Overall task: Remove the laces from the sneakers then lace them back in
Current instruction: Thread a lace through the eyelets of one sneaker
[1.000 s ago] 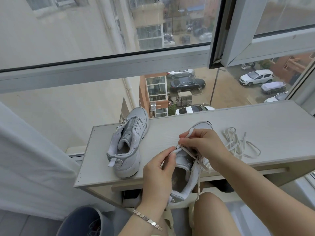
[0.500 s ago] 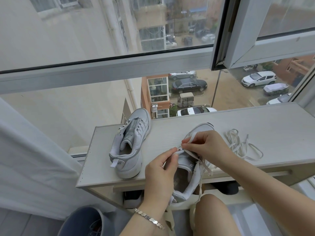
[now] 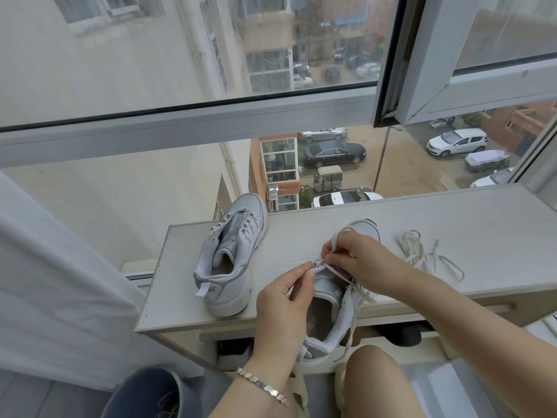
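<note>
Two white sneakers rest on a pale shelf top [image 3: 452, 224]. The left sneaker [image 3: 232, 260] has no lace and points away from me. The right sneaker [image 3: 328, 309] overhangs the front edge, its heel toward me. My left hand [image 3: 283, 309] pinches its eyelet flap. My right hand [image 3: 358, 260] grips the white lace [image 3: 358, 285] at an eyelet, with loose lace trailing down the shoe's right side. A second loose lace [image 3: 428, 257] lies in a pile to the right.
A large window with an open sash [image 3: 470, 64] stands right behind the shelf. A white curtain [image 3: 45, 282] hangs at the left. A grey bin [image 3: 144, 393] sits on the floor at lower left. My bare knee [image 3: 379, 384] is below the shelf edge.
My right hand has shifted slightly along the eyelets, drawing the lace. My left hand keeps its pinch on the flap. The view has moved a little.
</note>
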`<state>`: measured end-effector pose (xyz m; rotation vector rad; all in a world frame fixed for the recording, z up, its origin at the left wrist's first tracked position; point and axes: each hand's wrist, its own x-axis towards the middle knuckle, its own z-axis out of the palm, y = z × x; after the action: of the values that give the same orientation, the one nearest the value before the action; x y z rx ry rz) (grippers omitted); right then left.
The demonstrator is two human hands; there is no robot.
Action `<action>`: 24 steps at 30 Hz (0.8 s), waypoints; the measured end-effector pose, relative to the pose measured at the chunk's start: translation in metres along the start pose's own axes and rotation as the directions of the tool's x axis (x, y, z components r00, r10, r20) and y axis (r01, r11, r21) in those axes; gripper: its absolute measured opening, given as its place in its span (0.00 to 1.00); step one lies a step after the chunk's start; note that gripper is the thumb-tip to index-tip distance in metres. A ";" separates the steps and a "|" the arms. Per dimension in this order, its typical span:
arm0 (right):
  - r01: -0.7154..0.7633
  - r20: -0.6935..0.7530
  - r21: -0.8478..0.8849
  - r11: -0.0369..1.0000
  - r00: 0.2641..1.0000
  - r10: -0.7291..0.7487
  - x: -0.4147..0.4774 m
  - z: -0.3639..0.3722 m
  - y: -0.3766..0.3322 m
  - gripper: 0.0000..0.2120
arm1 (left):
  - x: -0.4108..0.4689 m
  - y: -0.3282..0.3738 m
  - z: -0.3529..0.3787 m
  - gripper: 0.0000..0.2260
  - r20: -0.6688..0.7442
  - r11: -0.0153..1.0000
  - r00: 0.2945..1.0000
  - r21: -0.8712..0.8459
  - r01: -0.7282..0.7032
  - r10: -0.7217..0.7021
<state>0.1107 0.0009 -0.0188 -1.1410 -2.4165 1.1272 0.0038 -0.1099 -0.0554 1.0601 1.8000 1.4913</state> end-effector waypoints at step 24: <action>0.076 -0.310 0.208 0.975 0.951 -0.008 -0.021 0.022 0.002 0.13 | 0.001 -0.004 0.001 0.10 0.011 1.000 1.000 0.012 -0.008 0.008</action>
<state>0.1150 -0.0261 -0.0323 -1.0962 -2.0181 1.0790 0.0034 -0.1083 -0.0596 1.0808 1.8020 1.4785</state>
